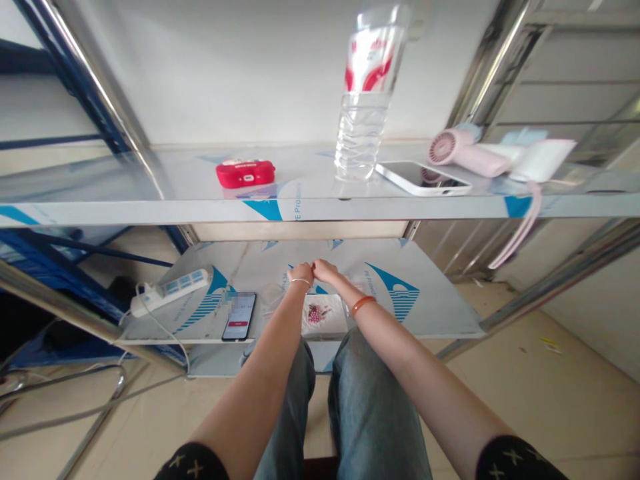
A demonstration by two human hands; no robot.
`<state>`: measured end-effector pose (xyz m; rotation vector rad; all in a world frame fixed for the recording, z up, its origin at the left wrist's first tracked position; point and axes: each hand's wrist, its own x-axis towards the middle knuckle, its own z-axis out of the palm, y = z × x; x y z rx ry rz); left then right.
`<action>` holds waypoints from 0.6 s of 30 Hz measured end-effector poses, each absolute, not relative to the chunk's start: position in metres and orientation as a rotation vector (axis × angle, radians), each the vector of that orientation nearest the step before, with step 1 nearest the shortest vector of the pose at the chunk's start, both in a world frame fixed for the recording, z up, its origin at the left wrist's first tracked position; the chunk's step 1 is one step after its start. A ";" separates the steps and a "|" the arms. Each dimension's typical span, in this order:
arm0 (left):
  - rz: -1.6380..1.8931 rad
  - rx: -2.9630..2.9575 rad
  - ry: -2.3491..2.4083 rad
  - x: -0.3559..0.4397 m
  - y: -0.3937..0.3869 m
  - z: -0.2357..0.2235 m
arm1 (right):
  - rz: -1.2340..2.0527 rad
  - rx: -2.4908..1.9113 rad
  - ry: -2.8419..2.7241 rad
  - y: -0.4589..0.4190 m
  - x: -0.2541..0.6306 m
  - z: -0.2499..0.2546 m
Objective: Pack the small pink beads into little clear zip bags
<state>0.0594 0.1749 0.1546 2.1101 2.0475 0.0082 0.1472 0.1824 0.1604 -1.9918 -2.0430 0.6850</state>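
Both hands meet over the film-covered lower shelf (440,303), just beyond the far edge of a white printed packet (323,317). Left hand (299,272) and right hand (325,269): fingers curled inward, the two touching or nearly so. Cannot tell whether anything is pinched between them; fingertips hidden and small in view.

Packet lies at the near edge of the shelf, between the wrists, red dotted motif facing up. To its left, a smartphone (240,317) with lit screen; farther left, a white power strip (173,290). The upper shelf (380,209) bears, among others, a clear water bottle (365,113).

Step in hand (judged): close two-handed finger work at the packet's far side. Next move (judged): calls for both hands in concert, small fingertip motions, packet kept from slipping off the near edge
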 end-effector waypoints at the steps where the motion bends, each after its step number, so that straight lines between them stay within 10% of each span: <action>1: 0.022 2.097 2.065 0.059 0.175 0.155 | 0.665 -2.000 -2.065 0.182 0.146 0.163; 18: 0.130 2.029 2.114 0.052 0.173 0.161 | 0.615 -1.976 -2.077 0.182 0.143 0.164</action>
